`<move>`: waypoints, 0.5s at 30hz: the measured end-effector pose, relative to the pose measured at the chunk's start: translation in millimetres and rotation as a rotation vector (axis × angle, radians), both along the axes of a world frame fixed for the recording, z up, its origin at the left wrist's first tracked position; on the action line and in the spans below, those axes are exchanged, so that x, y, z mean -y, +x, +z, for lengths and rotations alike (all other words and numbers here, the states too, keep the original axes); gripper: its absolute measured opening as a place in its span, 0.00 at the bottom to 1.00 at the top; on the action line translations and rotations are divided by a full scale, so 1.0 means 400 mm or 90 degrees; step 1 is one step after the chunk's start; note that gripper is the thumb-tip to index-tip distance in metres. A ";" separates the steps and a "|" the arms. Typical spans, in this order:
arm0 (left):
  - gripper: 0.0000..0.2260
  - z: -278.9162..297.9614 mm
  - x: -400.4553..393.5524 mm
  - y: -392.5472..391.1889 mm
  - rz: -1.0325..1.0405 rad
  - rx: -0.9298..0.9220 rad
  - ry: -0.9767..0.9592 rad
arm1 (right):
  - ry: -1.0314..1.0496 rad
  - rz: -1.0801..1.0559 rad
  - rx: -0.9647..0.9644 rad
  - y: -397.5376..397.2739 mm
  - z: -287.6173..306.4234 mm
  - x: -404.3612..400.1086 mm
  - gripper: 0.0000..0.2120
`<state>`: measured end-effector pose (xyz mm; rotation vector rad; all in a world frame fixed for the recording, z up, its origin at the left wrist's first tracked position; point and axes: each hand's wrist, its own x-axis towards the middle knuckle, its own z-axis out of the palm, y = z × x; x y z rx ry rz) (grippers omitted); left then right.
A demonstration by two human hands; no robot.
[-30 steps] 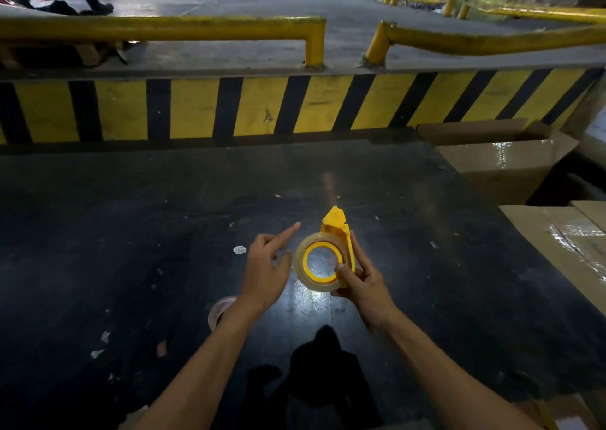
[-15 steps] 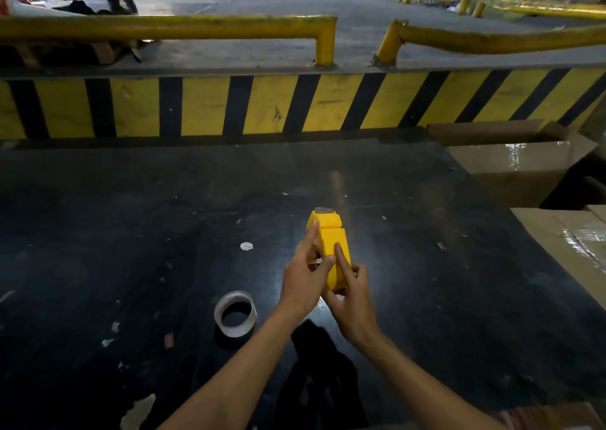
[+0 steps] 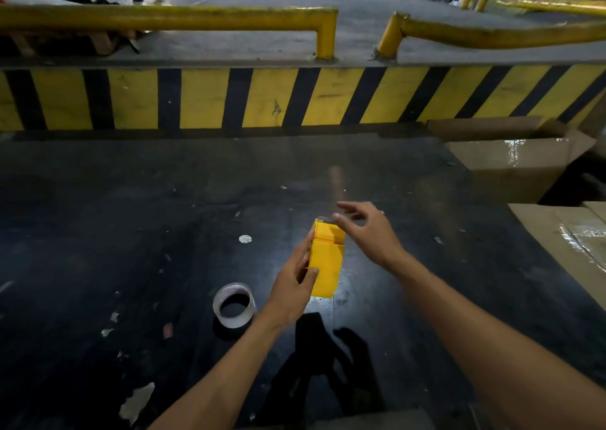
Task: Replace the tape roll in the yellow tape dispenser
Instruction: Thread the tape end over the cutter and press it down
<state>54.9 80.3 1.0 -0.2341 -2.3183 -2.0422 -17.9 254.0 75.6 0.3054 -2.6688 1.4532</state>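
Observation:
My left hand [image 3: 295, 282] grips the yellow tape dispenser [image 3: 326, 259] from its left side and holds it above the dark table [image 3: 131, 216], its flat back turned to me. The roll inside it is hidden. My right hand [image 3: 367, 229] hovers at the dispenser's top end with fingers spread, its fingertips at the metal blade edge; whether they touch it is unclear. A nearly used-up clear tape roll [image 3: 233, 305] lies flat on the table, just left of my left wrist.
Cardboard boxes [image 3: 511, 164] stand at the table's right side, with a taped carton [image 3: 570, 232] nearer me. A yellow-and-black striped kerb [image 3: 295, 98] with yellow rails [image 3: 164, 16] runs behind. Paper scraps litter the surface.
The dispenser turned from side-on, showing its roll, to back-on. My right hand let go of it and rose to its top end; my left hand now holds it alone.

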 end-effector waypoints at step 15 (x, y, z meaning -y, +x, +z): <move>0.28 0.018 -0.037 0.027 -0.036 0.069 0.023 | 0.140 -0.041 0.048 -0.054 0.044 0.026 0.09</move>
